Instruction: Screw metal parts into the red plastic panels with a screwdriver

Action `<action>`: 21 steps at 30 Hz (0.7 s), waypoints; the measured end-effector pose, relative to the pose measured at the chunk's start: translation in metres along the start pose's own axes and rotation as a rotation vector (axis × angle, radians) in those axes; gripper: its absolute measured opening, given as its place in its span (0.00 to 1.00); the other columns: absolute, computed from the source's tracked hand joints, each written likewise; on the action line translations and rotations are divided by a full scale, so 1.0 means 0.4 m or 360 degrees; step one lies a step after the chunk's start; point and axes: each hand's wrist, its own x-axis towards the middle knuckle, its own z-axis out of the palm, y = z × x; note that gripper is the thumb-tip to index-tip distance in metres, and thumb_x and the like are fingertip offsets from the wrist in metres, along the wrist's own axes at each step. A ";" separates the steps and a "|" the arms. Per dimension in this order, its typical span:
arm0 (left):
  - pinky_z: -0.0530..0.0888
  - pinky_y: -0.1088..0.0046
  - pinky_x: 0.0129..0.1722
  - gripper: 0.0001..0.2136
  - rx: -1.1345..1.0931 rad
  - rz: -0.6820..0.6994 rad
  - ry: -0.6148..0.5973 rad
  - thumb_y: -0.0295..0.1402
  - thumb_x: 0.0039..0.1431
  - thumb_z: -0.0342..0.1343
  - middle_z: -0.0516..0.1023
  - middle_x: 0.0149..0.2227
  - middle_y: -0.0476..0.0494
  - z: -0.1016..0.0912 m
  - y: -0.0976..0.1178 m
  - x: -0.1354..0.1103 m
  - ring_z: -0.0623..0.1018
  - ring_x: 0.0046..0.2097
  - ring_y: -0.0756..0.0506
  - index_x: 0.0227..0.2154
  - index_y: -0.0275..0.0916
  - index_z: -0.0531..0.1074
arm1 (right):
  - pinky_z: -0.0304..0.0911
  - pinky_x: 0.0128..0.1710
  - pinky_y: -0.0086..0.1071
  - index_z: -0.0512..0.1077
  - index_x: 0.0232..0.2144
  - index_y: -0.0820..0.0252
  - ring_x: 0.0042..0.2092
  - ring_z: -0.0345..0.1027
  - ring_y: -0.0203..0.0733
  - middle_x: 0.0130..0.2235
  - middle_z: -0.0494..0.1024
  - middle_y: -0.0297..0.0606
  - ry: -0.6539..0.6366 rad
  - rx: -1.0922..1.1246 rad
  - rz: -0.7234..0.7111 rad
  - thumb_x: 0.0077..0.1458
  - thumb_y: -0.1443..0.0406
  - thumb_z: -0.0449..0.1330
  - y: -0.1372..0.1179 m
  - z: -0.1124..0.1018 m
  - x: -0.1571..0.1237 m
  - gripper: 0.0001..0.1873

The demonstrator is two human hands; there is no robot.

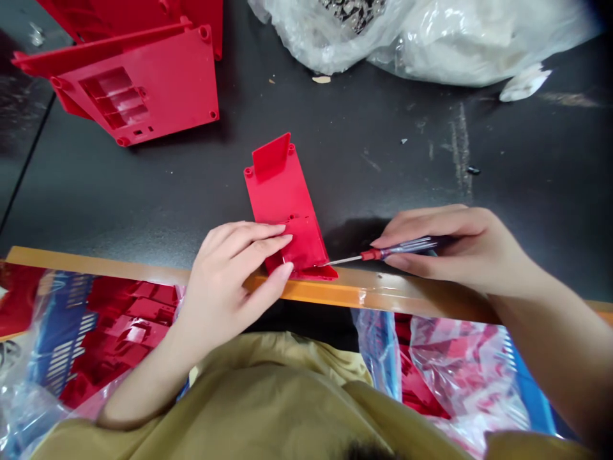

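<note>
A red plastic part (282, 195) with an upright tab at its far end lies on the dark table, its near end at the orange table edge (364, 295). My left hand (230, 275) grips that near end, fingers on top and thumb at the edge. My right hand (454, 246) is closed around a small screwdriver (383, 253) with a clear handle. The screwdriver lies nearly flat, and its metal tip touches the part's near right corner.
Larger red plastic panels (143, 89) are stacked at the far left. Crumpled clear plastic bags (421, 38) lie at the far right. Below the table edge, blue crates lined with plastic (119, 319) hold several red parts on both sides of my body.
</note>
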 end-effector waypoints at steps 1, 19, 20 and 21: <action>0.74 0.60 0.50 0.09 0.0044 0.0006 0.0032 0.33 0.62 0.58 0.81 0.47 0.44 -0.003 0.002 0.010 0.78 0.47 0.44 0.45 0.40 0.75 | 0.69 0.30 0.25 0.82 0.37 0.53 0.31 0.76 0.35 0.33 0.82 0.36 -0.0006 0.0005 -0.0023 0.52 0.68 0.68 0.000 0.001 0.003 0.08; 0.72 0.65 0.47 0.18 -0.0133 0.0555 -0.0818 0.51 0.60 0.57 0.76 0.40 0.44 -0.019 -0.061 0.203 0.76 0.42 0.44 0.40 0.40 0.72 | 0.66 0.33 0.25 0.76 0.42 0.58 0.35 0.73 0.32 0.37 0.80 0.34 -0.0209 -0.0290 -0.0299 0.59 0.68 0.61 0.018 0.011 0.012 0.08; 0.72 0.65 0.47 0.19 -0.0128 0.0551 -0.0826 0.52 0.59 0.57 0.76 0.40 0.44 -0.016 -0.065 0.205 0.76 0.42 0.43 0.41 0.40 0.72 | 0.66 0.33 0.25 0.77 0.43 0.57 0.35 0.73 0.32 0.37 0.80 0.35 -0.0197 -0.0303 -0.0331 0.60 0.68 0.61 0.021 0.014 0.010 0.09; 0.72 0.65 0.47 0.20 -0.0122 0.0551 -0.0829 0.52 0.59 0.58 0.76 0.39 0.43 -0.014 -0.068 0.207 0.76 0.42 0.43 0.41 0.40 0.71 | 0.66 0.33 0.25 0.77 0.44 0.56 0.34 0.73 0.32 0.37 0.80 0.34 -0.0180 -0.0321 -0.0356 0.60 0.67 0.61 0.024 0.018 0.009 0.10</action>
